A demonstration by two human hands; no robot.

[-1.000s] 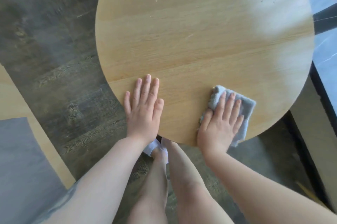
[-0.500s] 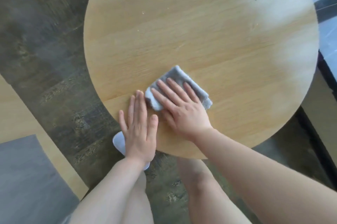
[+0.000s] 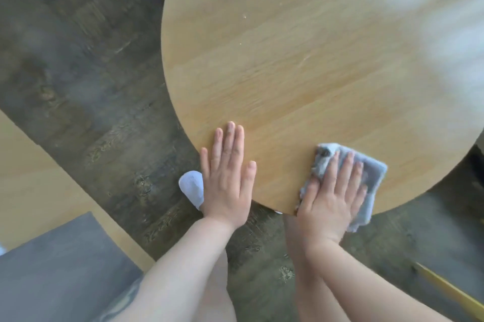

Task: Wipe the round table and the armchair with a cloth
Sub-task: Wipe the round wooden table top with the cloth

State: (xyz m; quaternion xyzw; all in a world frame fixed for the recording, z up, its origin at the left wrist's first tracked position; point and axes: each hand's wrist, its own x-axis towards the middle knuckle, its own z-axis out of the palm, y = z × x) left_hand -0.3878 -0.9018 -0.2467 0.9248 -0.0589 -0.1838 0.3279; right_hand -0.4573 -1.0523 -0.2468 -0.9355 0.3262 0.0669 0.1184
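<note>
My right hand [image 3: 331, 201] has swept the cloth [image 3: 372, 180] from beside my left hand, near the middle of the counter's [image 3: 288, 59] near edge, back out to the right, where the cloth now overhangs the rim.

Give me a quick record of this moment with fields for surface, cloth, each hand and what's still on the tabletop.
surface: round table, light wood top
cloth: grey cloth, at the near rim, partly hanging over the edge
right hand: flat on the cloth, fingers straight
left hand: flat on the bare tabletop near the rim, no cloth under it
still on top: small pale crumbs further in
</note>
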